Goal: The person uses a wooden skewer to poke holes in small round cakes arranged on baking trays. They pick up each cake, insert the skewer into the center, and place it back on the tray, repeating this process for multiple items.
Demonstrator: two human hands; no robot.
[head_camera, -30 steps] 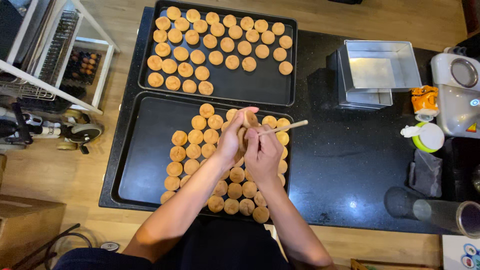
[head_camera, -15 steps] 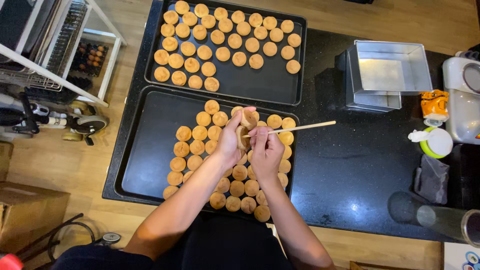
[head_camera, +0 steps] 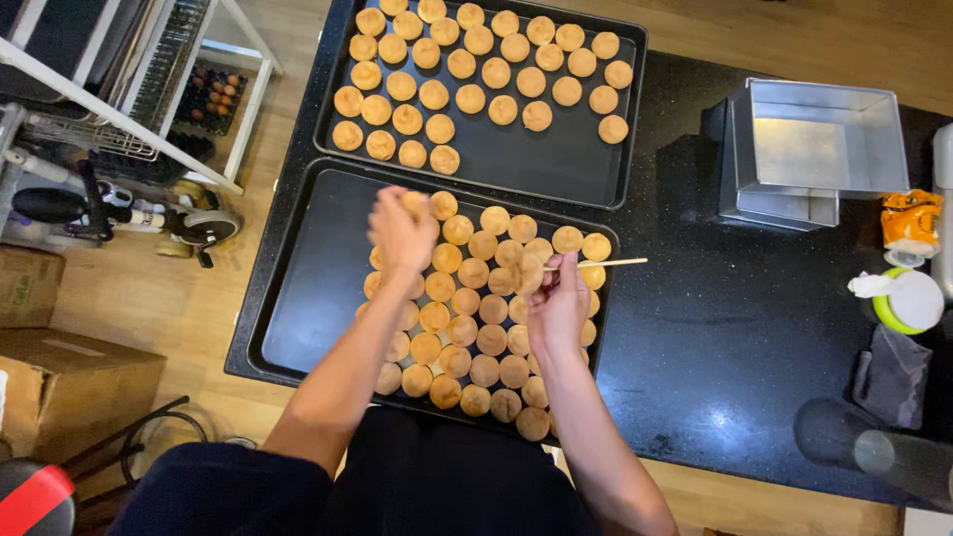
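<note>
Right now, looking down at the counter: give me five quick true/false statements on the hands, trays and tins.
1. The right hand holds a thin wooden stick. True.
2. The left hand lies flat on the bare counter. False: it is raised over the near tray, fingers closed on a round pastry.
3. Both dark trays carry round golden pastries. True: the far tray does too.
4. The square metal tins sit left of the trays. False: they sit to the right.
5. The far tray is completely full. False: its right part is bare.
</note>
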